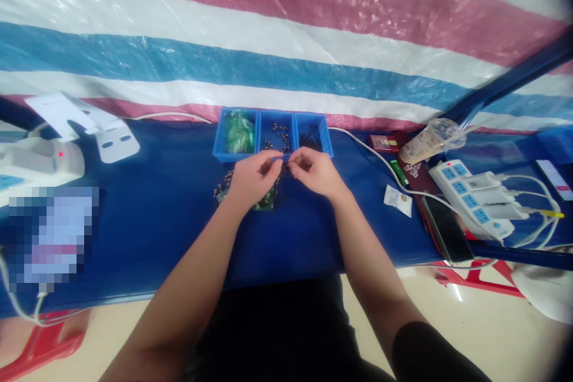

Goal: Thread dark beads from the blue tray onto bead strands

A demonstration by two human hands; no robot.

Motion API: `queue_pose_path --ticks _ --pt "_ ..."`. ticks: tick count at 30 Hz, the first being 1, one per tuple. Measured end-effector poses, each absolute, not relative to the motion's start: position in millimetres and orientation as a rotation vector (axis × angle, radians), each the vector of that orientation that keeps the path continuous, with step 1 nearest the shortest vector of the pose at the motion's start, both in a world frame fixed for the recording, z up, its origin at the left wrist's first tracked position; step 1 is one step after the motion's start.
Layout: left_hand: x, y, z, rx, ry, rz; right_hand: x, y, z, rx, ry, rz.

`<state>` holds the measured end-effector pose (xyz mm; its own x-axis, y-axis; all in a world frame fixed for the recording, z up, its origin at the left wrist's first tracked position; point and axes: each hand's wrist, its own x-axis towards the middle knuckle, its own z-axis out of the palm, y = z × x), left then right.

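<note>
- Forearms [197, 280], bare, reach up from the bottom of the frame and converge at its centre.
- Left hand [254, 180] and right hand [317, 173] curl inward, thumbs and forefingers pinched together on a tiny dark piece [287, 165] at centre, its details too small to tell.
- Left hand partly hides small brass-coloured parts [229, 178] and a dark green plastic bag [266, 203].
- Blue plastic three-compartment bin [226, 157] sits just beyond, upper centre.
- White rectangular power strip [465, 192], clear plastic cup [430, 142] and black phone [448, 230] occupy the right.
</note>
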<state>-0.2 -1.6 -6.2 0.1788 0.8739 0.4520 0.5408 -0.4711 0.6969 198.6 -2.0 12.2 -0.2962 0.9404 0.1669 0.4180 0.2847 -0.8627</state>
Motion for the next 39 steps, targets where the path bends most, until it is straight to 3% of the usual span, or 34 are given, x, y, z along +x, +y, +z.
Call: queue_pose_path --ticks 39 --pt "-0.1 -1.3 -7.2 2.045 1.31 1.26 188.1 2.2 2.6 -1.041 -1.484 1.084"
